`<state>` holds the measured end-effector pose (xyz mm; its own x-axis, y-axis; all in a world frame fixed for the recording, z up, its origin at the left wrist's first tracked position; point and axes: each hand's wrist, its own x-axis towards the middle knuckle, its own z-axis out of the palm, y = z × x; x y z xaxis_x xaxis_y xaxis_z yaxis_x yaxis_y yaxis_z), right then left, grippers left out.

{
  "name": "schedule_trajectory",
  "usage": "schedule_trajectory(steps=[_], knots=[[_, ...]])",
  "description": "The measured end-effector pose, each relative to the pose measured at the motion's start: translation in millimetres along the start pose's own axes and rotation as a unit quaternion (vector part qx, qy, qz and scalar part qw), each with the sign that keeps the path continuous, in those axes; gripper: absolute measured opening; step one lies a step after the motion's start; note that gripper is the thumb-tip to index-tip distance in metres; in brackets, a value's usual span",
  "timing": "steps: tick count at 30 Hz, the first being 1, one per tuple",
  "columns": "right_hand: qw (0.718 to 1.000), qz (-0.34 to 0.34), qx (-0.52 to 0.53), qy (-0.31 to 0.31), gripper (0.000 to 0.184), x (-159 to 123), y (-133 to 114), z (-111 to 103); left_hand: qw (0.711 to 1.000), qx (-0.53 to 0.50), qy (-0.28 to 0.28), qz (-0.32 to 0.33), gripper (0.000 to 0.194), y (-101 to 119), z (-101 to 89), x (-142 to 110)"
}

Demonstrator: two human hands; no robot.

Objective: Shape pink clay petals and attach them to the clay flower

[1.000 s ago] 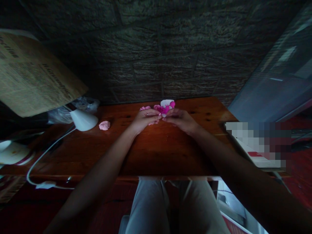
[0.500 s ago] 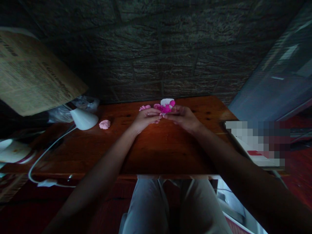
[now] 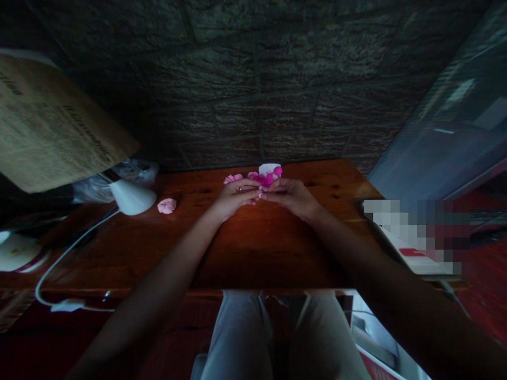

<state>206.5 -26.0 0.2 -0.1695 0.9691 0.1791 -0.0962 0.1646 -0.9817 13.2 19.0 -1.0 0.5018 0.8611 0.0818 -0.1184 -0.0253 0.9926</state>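
Note:
My left hand (image 3: 240, 198) and my right hand (image 3: 291, 196) meet over the wooden table, fingertips pinched together. Pale pink shows at the fingertips, but whether it is a small piece or fingernails is unclear. Just behind the fingers lie bright magenta petal-like pieces (image 3: 268, 179), with a white piece (image 3: 271, 168) beyond them. A lighter pink, ruffled flower-like piece (image 3: 233, 179) shows behind the left knuckles. To the left sits a crumpled pale pink lump (image 3: 167, 205), apart from both hands.
A lamp with a white conical base (image 3: 133, 197) and a paper-like shade (image 3: 59, 121) stands left on the wooden table (image 3: 261, 253); its cord hangs over the front edge. A flat, partly blurred object (image 3: 420, 258) lies right. A dark stone wall (image 3: 237, 95) rises behind.
The fingertips have drawn closer together, and my right hand now covers more of the magenta pieces. The whole view has shifted slightly.

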Motion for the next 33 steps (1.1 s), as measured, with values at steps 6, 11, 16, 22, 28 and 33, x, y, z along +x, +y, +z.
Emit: schedule_trajectory(steps=[6, 11, 16, 22, 28, 33], knots=[[1.0, -0.006, -0.015, 0.018, 0.033, -0.4, -0.9, -2.3, 1.0, -0.016, 0.004, -0.006, 0.03, 4.5, -0.6, -1.4], [1.0, 0.004, -0.019, 0.016, 0.036, -2.0, -2.0, -0.9, 1.0, 0.0, 0.008, 0.003, 0.033, 4.1, 0.2, -1.9], [1.0, 0.011, -0.017, 0.023, 0.039, -3.4, -5.1, 0.4, 1.0, 0.008, 0.012, 0.01, 0.034, 4.6, -0.2, -2.1], [0.999, 0.0, -0.026, 0.022, 0.038, -2.7, -4.3, -1.0, 1.0, 0.023, 0.011, 0.007, 0.035, 6.0, 0.3, -2.9], [0.999, -0.012, -0.013, 0.03, 0.041, -0.5, 1.0, -1.4, 0.998, 0.052, 0.008, 0.024, 0.035, 3.0, 1.3, -2.1], [0.999, -0.018, -0.02, 0.026, 0.042, -0.5, 0.3, 0.4, 0.998, 0.05, 0.008, 0.03, 0.032, 1.8, 2.2, -1.7]])
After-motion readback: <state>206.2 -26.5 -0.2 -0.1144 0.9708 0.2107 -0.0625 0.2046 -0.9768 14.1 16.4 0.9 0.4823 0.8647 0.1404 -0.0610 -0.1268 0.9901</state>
